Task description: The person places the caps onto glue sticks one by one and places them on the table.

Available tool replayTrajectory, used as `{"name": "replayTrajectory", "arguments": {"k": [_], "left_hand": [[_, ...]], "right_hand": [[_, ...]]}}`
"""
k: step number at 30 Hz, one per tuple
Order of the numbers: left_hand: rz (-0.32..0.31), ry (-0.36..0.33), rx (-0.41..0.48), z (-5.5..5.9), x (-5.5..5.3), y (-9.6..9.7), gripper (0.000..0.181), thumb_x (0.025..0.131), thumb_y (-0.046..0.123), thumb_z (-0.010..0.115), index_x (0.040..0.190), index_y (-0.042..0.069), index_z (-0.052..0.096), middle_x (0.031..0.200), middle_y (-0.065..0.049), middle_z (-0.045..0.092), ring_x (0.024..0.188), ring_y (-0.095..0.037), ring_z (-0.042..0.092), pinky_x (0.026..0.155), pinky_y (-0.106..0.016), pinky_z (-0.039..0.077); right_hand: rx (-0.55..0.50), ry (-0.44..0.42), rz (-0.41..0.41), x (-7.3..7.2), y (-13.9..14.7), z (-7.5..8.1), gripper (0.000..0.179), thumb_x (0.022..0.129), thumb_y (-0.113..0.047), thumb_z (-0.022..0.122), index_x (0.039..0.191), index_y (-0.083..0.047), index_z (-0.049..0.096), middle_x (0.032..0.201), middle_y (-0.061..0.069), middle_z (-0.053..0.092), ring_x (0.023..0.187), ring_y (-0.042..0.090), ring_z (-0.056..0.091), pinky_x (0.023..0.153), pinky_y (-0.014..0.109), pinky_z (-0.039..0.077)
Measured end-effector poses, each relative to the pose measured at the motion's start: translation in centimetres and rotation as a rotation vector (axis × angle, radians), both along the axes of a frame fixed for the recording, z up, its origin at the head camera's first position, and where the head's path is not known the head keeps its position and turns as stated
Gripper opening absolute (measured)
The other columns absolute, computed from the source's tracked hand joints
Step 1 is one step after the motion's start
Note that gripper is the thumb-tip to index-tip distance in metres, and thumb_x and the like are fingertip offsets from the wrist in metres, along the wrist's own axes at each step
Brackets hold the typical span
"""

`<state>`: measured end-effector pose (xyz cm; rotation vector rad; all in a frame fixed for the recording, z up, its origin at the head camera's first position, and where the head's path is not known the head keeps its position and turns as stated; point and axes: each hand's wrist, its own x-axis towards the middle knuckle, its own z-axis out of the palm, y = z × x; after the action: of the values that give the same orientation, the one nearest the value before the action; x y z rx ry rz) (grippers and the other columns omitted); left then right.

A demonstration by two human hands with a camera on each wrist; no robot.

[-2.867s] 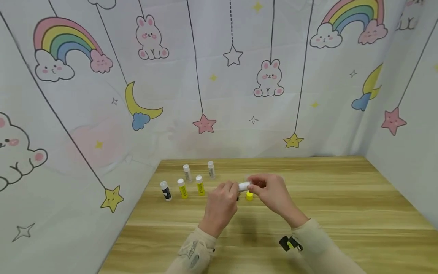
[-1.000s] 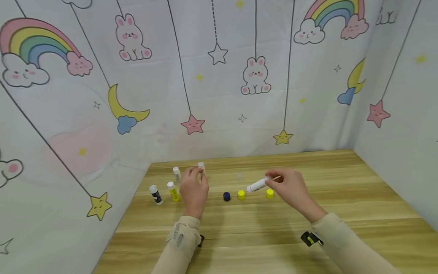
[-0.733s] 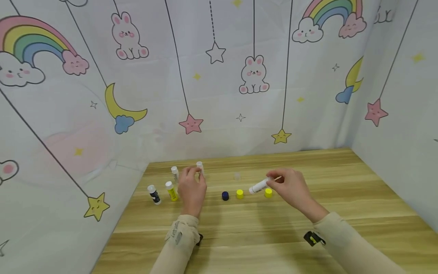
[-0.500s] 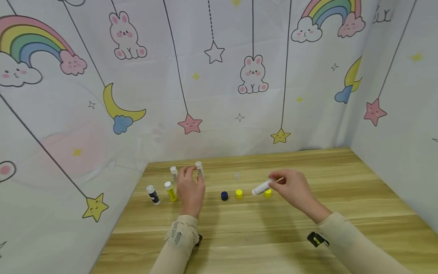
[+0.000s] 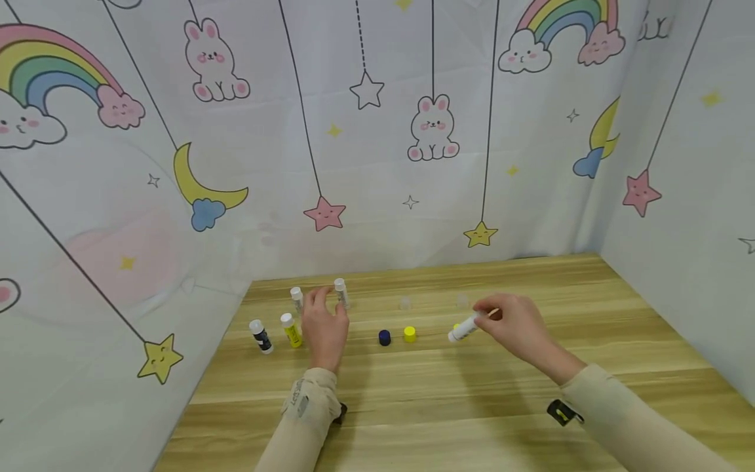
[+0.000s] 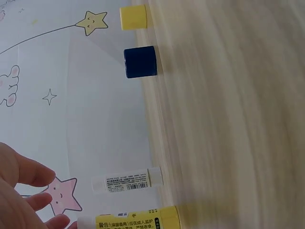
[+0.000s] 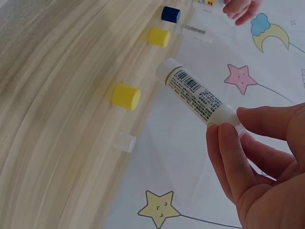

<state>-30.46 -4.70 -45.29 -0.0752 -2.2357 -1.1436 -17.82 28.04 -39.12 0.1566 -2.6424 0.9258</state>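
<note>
My right hand (image 5: 514, 322) pinches one end of a white glue stick (image 7: 190, 90), which hangs tilted above the table, its barcode label showing in the right wrist view. Under it stands a yellow cap (image 7: 126, 96), partly covered in the head view. My left hand (image 5: 326, 331) hovers among the standing glue sticks on the left, fingers apart and loosely bent. Close to its fingertips is the white top of a yellow glue stick (image 6: 131, 220), hidden behind the hand in the head view. Just past the hand stands a white-labelled glue stick (image 5: 341, 294).
Left of the left hand stand a dark-labelled glue stick (image 5: 261, 337), another yellow glue stick (image 5: 291, 331) and a white one (image 5: 297, 299). Along the middle sit a dark blue cap (image 5: 385, 337), a yellow cap (image 5: 409, 334) and two clear caps (image 5: 405, 303). A printed curtain (image 5: 377, 236) borders the table.
Both hands were together at the white glue stick; the left hand has since moved left to the standing sticks. The right hand has carried the white glue stick rightward, over the yellow cap.
</note>
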Motion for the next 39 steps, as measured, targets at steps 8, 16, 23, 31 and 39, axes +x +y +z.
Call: {"name": "replayTrajectory", "arguments": {"k": [8, 16, 23, 31, 39], "left_hand": [[-0.001, -0.002, 0.036, -0.4, -0.3, -0.4, 0.036, 0.087, 0.001, 0.072, 0.122, 0.009, 0.068, 0.122, -0.012, 0.059, 0.108, -0.035, 0.059, 0.087, -0.050, 0.050], [-0.005, 0.038, 0.049, -0.9, -0.5, -0.6, 0.035, 0.086, 0.000, 0.072, 0.121, 0.007, 0.068, 0.119, -0.015, 0.060, 0.108, -0.036, 0.059, 0.088, -0.052, 0.050], [-0.007, -0.030, 0.051, -1.2, -0.5, -0.8, 0.046, 0.088, 0.003, 0.072, 0.132, 0.005, 0.061, 0.128, -0.018, 0.057, 0.114, -0.038, 0.058, 0.093, -0.053, 0.050], [-0.012, -0.188, 0.077, -1.3, -0.7, -0.9, 0.070, 0.087, 0.000, 0.068, 0.151, 0.009, 0.041, 0.139, -0.023, 0.051, 0.117, -0.041, 0.056, 0.093, -0.056, 0.049], [-0.029, -0.318, 0.152, -1.3, -0.8, -1.3, 0.074, 0.085, -0.001, 0.063, 0.153, 0.005, 0.035, 0.145, -0.025, 0.047, 0.121, -0.043, 0.053, 0.098, -0.057, 0.045]], "right_hand": [[0.046, -0.003, 0.008, 0.3, 1.4, 0.0, 0.017, 0.087, -0.008, 0.079, 0.103, -0.003, 0.077, 0.098, 0.009, 0.074, 0.076, 0.016, 0.070, 0.057, 0.028, 0.054], [0.116, 0.006, 0.008, 0.3, 2.6, 0.4, 0.016, 0.087, -0.007, 0.078, 0.102, -0.001, 0.077, 0.094, 0.009, 0.074, 0.074, 0.017, 0.069, 0.055, 0.029, 0.053], [0.163, 0.001, 0.002, 0.5, 3.7, 0.7, 0.016, 0.086, -0.005, 0.077, 0.101, -0.001, 0.077, 0.093, 0.010, 0.074, 0.072, 0.015, 0.068, 0.058, 0.030, 0.054], [0.187, -0.005, -0.002, 0.6, 5.1, 0.9, 0.015, 0.086, -0.006, 0.077, 0.100, -0.001, 0.077, 0.091, 0.009, 0.074, 0.072, 0.015, 0.068, 0.059, 0.034, 0.054], [0.211, 0.000, -0.004, 1.0, 6.0, 1.1, 0.016, 0.085, -0.005, 0.078, 0.100, 0.001, 0.077, 0.092, 0.011, 0.075, 0.072, 0.016, 0.069, 0.057, 0.031, 0.054]]}}
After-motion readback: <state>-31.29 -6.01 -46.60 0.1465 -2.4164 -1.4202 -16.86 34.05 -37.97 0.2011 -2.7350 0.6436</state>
